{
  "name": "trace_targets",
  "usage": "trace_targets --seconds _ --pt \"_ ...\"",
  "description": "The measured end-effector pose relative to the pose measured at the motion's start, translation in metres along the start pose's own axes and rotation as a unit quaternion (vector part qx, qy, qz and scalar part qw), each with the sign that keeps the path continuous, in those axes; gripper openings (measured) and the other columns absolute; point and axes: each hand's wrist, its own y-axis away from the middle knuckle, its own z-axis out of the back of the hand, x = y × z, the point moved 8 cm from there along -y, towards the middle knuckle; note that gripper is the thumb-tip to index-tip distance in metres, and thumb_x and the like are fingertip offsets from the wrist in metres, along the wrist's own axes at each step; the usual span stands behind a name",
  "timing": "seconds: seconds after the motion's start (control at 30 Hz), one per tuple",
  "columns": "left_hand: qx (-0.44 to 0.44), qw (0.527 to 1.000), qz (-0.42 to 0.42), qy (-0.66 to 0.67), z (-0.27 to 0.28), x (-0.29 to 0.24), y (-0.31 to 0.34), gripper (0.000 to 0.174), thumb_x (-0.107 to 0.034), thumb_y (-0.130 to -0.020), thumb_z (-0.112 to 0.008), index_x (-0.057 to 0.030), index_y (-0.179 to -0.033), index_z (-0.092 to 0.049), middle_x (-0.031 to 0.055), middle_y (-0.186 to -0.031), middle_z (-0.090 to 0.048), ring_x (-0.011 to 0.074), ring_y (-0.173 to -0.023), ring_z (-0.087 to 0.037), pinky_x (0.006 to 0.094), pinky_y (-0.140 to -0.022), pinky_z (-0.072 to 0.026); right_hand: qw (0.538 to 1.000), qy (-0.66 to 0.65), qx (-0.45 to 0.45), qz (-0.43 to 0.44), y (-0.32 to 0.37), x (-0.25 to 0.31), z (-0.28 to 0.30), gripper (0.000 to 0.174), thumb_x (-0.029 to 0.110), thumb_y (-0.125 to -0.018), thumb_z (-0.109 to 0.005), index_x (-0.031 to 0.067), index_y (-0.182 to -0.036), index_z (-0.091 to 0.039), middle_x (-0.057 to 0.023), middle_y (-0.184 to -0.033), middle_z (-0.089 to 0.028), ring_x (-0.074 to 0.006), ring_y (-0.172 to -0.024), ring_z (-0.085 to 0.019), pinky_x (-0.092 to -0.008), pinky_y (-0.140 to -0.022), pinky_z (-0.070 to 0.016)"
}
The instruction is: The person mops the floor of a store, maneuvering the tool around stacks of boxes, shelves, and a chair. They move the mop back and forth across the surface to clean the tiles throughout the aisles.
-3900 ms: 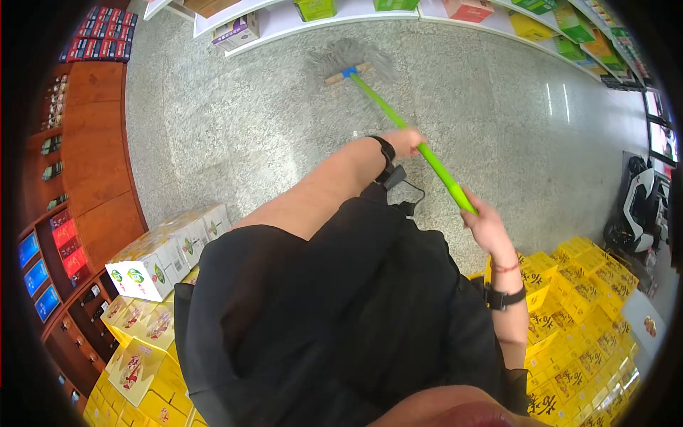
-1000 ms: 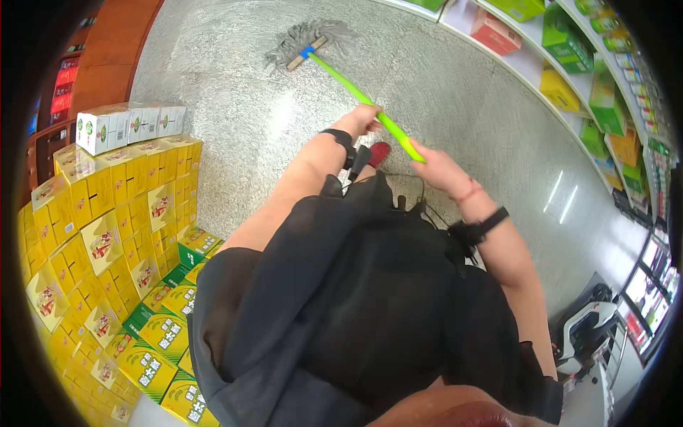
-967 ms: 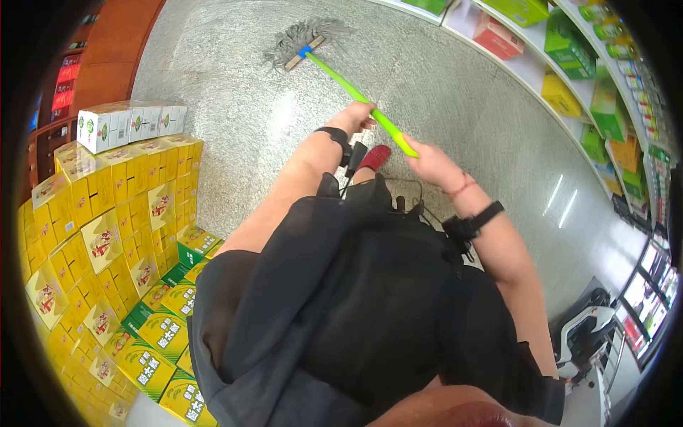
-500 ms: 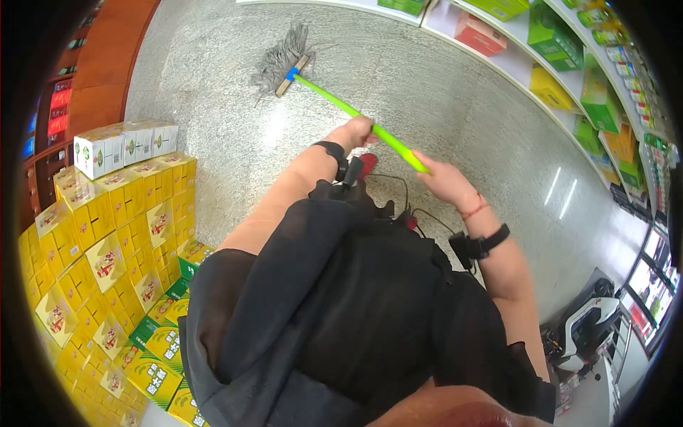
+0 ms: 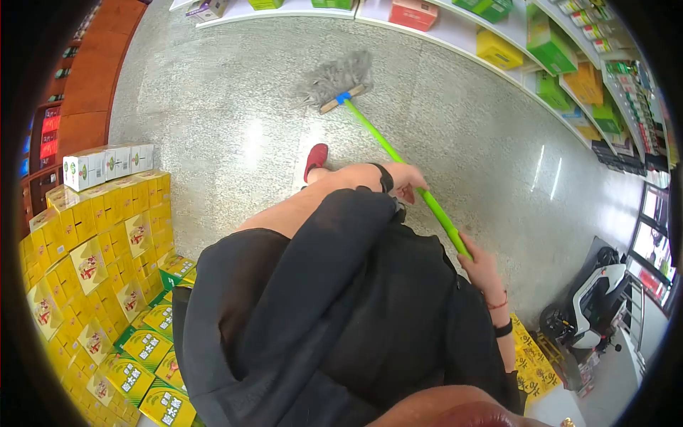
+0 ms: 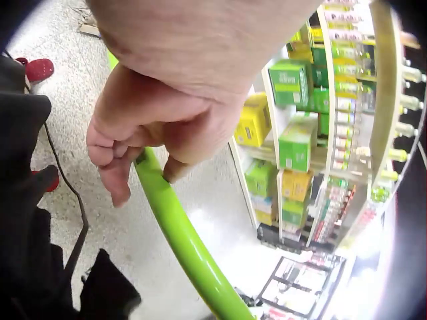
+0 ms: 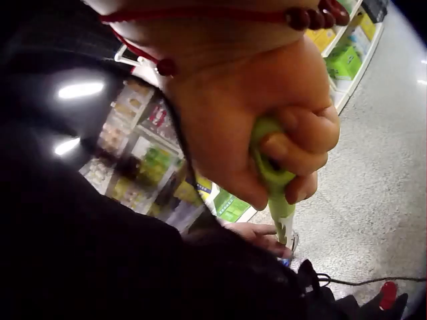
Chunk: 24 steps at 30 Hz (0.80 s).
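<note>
A mop with a bright green handle (image 5: 377, 134), a blue joint and a strip of grey strands (image 5: 340, 75) lies across the view, its strands on the speckled floor. Partway down the handle, my left hand (image 5: 404, 181) curls its fingers and thumb around it; the left wrist view shows the hand (image 6: 160, 113) from the wrist side, with the handle running out below. Higher up, my right hand (image 5: 484, 269) grips the handle's end. In the right wrist view, the right hand's fingers (image 7: 310, 133) wrap the hollow green end, while the mop head is out of clear sight.
White shelves (image 5: 455, 39) with coloured boxes curve along the far and right sides. Stacked yellow cartons (image 5: 99, 235) stand at left, by a wooden cabinet (image 5: 92, 78). A white scooter (image 5: 594, 306) is parked at right. A red shoe (image 5: 316, 160) is on the floor.
Since half a second ago, the mop head has swung to the right across the floor. Both hands have shifted right and nearer the body with the handle. The head view has turned too.
</note>
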Motion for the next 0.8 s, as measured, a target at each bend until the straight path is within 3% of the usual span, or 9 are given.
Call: trace_targets --seconds 0.1,0.2,0.27,0.33,0.43,0.53,0.63,0.73,0.8 --pt "0.041 0.999 0.009 -0.031 -0.048 -0.026 0.002 0.057 -0.041 -0.084 -0.048 0.0042 -0.119 -0.042 0.0217 -0.093 -0.061 0.0201 -0.069 -0.062 0.0313 -0.049 -0.0441 0.998 -0.033 -0.039 0.029 0.030 -0.033 0.006 0.051 0.017 -0.079 -0.054 0.0152 -0.128 -0.040 -0.0210 -0.100 -0.059 -0.0334 -0.089 -0.058 -0.0342 -0.077 -0.0439" --pt "0.026 0.999 -0.003 -0.044 -0.052 -0.044 -0.010 0.061 -0.041 -0.083 -0.049 0.0043 -0.122 -0.037 0.0229 -0.096 -0.060 0.0214 -0.070 -0.063 0.0317 -0.050 -0.0457 0.996 -0.073 -0.030 -0.033 0.031 -0.038 0.013 0.051 0.016 -0.079 -0.054 0.0144 -0.128 -0.040 -0.0186 -0.093 -0.061 -0.0265 -0.080 -0.060 -0.0314 -0.072 -0.0442" --pt "-0.058 0.998 -0.030 0.013 -0.023 -0.057 -0.026 0.051 -0.037 -0.083 -0.049 0.0034 -0.114 -0.046 0.0219 -0.090 -0.061 0.0213 -0.065 -0.062 0.0324 -0.048 -0.0446 0.989 -0.133 -0.004 -0.063 0.008 -0.038 0.023 0.050 0.015 -0.079 -0.053 0.0126 -0.127 -0.041 -0.0160 -0.089 -0.061 -0.0215 -0.072 -0.058 -0.0300 -0.069 -0.0443" --pt "-0.102 0.993 -0.050 0.023 0.006 -0.079 -0.004 0.043 -0.033 -0.082 -0.049 0.0026 -0.105 -0.051 0.0202 -0.085 -0.061 0.0207 -0.062 -0.062 0.0329 -0.047 -0.0442 0.991 -0.132 -0.018 -0.014 -0.030 -0.033 0.038 0.049 0.015 -0.079 -0.052 0.0105 -0.127 -0.041 -0.0153 -0.090 -0.061 -0.0208 -0.068 -0.058 -0.0303 -0.066 -0.0446" --pt "-0.205 0.958 -0.129 0.154 0.096 -0.095 -0.060 0.026 -0.022 -0.080 -0.045 -0.0003 -0.080 -0.059 0.0147 -0.069 -0.060 0.0192 -0.052 -0.058 0.0349 -0.044 -0.0435 0.995 -0.080 -0.043 0.052 -0.106 -0.015 0.064 0.049 0.016 -0.079 -0.052 0.0078 -0.126 -0.041 -0.0172 -0.100 -0.059 -0.0228 -0.082 -0.059 -0.0300 -0.074 -0.0442" --pt "-0.285 0.945 -0.127 0.095 0.161 -0.132 0.000 0.026 -0.019 -0.081 -0.042 0.0008 -0.076 -0.058 0.0126 -0.064 -0.058 0.0196 -0.049 -0.056 0.0344 -0.044 -0.0452 0.984 -0.112 -0.060 0.127 -0.179 0.021 0.091 0.049 0.017 -0.079 -0.053 0.0061 -0.125 -0.042 -0.0195 -0.107 -0.056 -0.0273 -0.097 -0.056 -0.0303 -0.083 -0.0419" --pt "-0.339 0.924 -0.106 0.144 0.225 -0.148 0.007 0.029 -0.031 -0.081 -0.046 -0.0042 -0.081 -0.056 0.0081 -0.066 -0.058 0.0168 -0.046 -0.055 0.0330 -0.040 -0.0403 0.989 -0.119 -0.036 0.085 -0.236 0.051 0.113 0.049 0.019 -0.079 -0.052 0.0061 -0.125 -0.041 -0.0215 -0.105 -0.056 -0.0304 -0.094 -0.056 -0.0327 -0.081 -0.0427" --pt "-0.354 0.915 -0.095 0.171 0.242 -0.171 0.040 0.026 -0.019 -0.082 -0.041 0.0007 -0.077 -0.057 0.0111 -0.063 -0.058 0.0179 -0.049 -0.057 0.0311 -0.044 -0.0467 0.989 -0.124 0.001 0.082 -0.266 0.058 0.128 0.050 0.022 -0.081 -0.050 0.0066 -0.126 -0.039 -0.0237 -0.100 -0.056 -0.0328 -0.090 -0.056 -0.0345 -0.078 -0.0436" --pt "-0.319 0.933 -0.055 0.156 0.250 -0.169 0.017 0.025 -0.020 -0.083 -0.043 -0.0001 -0.078 -0.057 0.0092 -0.063 -0.058 0.0160 -0.048 -0.056 0.0298 -0.043 -0.0460 0.989 -0.091 -0.016 0.113 -0.265 0.056 0.139 0.051 0.023 -0.081 -0.048 0.0069 -0.128 -0.037 -0.0243 -0.094 -0.057 -0.0341 -0.085 -0.057 -0.0355 -0.074 -0.0440"
